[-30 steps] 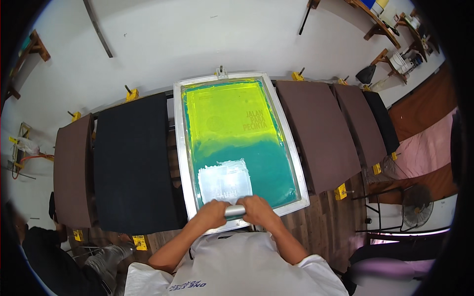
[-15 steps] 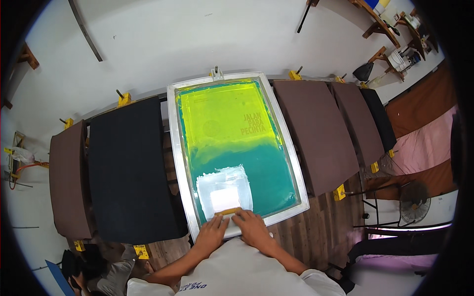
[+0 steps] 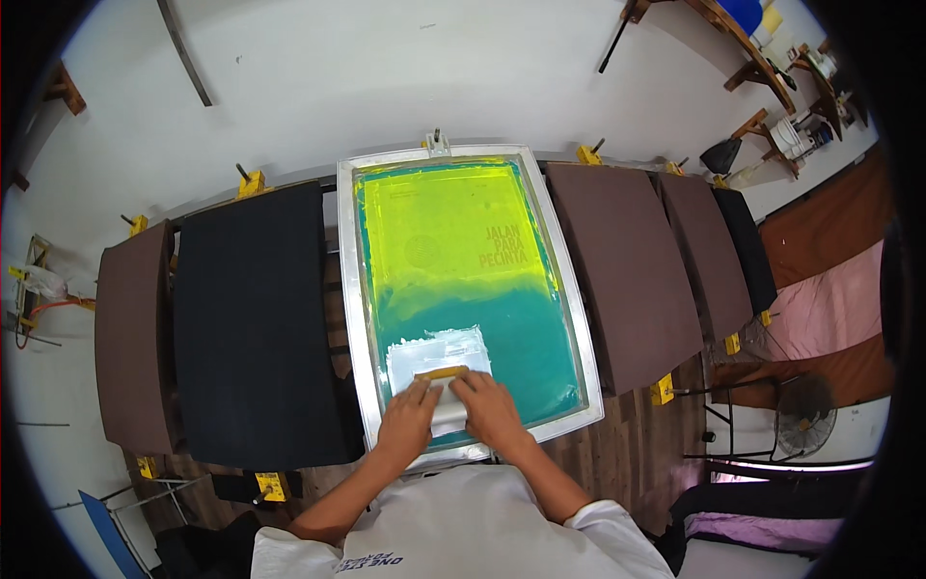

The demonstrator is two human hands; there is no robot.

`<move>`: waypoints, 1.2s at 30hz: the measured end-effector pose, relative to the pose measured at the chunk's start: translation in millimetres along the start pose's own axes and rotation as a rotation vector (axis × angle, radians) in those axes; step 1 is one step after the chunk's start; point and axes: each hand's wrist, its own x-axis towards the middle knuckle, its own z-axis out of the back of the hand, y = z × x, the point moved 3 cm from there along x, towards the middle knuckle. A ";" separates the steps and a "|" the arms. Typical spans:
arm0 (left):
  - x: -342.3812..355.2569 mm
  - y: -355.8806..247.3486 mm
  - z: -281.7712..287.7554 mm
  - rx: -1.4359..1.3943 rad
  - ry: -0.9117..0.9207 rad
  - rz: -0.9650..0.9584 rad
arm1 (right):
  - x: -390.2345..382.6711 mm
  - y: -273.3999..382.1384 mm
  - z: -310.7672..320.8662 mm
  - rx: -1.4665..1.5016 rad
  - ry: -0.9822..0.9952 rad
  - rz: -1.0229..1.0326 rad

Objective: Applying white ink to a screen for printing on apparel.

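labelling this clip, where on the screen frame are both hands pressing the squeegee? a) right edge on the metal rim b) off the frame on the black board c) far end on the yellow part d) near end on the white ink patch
d: the left hand and right hand press the squeegee on the white ink patch, at the near end of the screen frame.

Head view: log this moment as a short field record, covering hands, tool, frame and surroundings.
left hand: pressing the squeegee
right hand: pressing the squeegee beside it
squeegee: wooden handle, at the near end of the white ink patch
screen frame: metal, mesh yellow far, teal near
platens: black board left, brown board right
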 end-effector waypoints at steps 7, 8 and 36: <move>-50.0 -24.5 -11.5 0.049 0.122 -0.044 | -57.4 22.6 1.0 0.001 0.170 -0.071; -49.4 -28.0 -5.0 0.046 0.118 -0.037 | -58.4 25.1 8.5 0.016 0.179 -0.065; -22.2 -25.2 17.4 -0.074 -0.055 0.021 | -25.5 27.1 22.4 -0.045 0.039 -0.012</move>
